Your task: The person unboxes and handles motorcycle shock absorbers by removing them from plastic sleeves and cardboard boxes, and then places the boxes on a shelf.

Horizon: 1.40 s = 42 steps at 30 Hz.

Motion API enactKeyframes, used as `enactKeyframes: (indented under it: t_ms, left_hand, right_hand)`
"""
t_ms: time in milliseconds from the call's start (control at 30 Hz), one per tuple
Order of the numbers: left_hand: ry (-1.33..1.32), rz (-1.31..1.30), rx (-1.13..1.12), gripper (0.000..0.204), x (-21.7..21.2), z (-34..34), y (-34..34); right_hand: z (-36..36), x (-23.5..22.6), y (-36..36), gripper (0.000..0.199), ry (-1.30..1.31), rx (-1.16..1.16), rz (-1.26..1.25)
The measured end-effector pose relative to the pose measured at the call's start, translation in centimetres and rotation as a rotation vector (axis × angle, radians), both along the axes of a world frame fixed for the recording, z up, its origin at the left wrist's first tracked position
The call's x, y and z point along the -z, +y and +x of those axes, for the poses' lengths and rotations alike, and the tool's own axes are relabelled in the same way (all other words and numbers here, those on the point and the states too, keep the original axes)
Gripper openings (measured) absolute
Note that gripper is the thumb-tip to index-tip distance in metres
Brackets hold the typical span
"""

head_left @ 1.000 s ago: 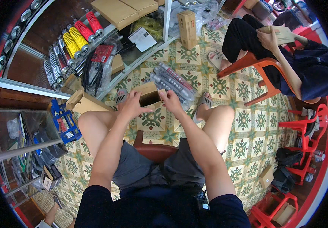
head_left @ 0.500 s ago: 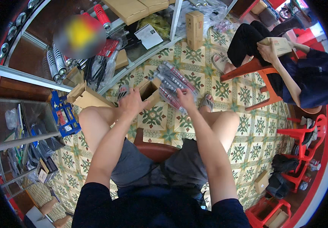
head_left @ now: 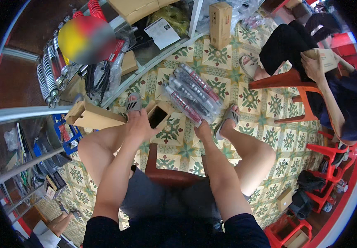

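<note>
My left hand (head_left: 138,125) is closed around the side of an open, upright cardboard box (head_left: 164,110) whose inside looks dark. To the right of that box, several long tubes in clear plastic sleeves lie side by side on the floor, silver and dark with red-and-white markings. My right hand (head_left: 203,129) pinches the near end of the leftmost wrapped tube (head_left: 182,104). A wrapped tube (head_left: 199,82) with a red band rests farther right, apart from my fingers.
Left of my knee lies another opened carton (head_left: 91,115). A glass cabinet holds springs and shock absorbers (head_left: 50,76). A tall closed box (head_left: 220,25) stands ahead. At right, a person holding a carton (head_left: 325,60) sits on an orange chair (head_left: 277,80). Patterned tiles (head_left: 250,97) cover the floor.
My right hand has drawn back from over the wrapped tubes to the near end of one. The tubes lie more spread out. My left hand stays at the box.
</note>
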<state>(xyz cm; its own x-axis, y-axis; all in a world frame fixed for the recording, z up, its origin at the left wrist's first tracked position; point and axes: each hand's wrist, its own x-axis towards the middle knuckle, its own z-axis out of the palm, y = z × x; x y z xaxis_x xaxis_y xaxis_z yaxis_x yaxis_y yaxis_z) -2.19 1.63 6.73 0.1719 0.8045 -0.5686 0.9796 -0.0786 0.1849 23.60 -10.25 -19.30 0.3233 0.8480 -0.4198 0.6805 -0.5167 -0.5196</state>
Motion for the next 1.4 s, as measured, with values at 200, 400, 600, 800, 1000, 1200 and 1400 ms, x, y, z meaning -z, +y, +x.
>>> enactKeyframes:
  t_ms: [200,400,600,800,1000,1200,1400]
  left_hand:
    - [0.088,-0.062,0.05,0.096,-0.5,0.8,0.7]
    - [0.077,-0.104,0.063,0.081,-0.8,2.7,1.6]
    - [0.051,-0.04,0.083,0.07,-0.9,3.4,2.0]
    - [-0.011,-0.156,-0.007,0.079,-0.6,2.5,1.9]
    - [-0.158,0.059,0.025,0.076,0.9,0.8,0.3]
    - [-0.147,0.008,0.027,0.087,0.0,1.0,1.2]
    - [-0.212,0.152,0.094,0.082,-0.2,-0.3,0.0]
  right_hand:
    - [-0.9,2.4,2.9,0.062,-0.106,-0.052,-0.043]
    - [-0.5,4.9,4.5,0.061,-0.276,-0.14,-0.205]
    - [-0.5,8.2,4.4,0.048,-0.392,-0.154,-0.229]
    - [-1.5,5.7,4.1,0.061,-0.063,-0.064,-0.18]
    - [-1.1,-1.5,6.1,0.063,0.099,-0.166,-0.139]
    - [2.5,-12.0,9.7,0.054,-0.029,-0.305,-0.116]
    - [5.0,-32.0,9.6,0.034,-0.436,-0.6,0.018]
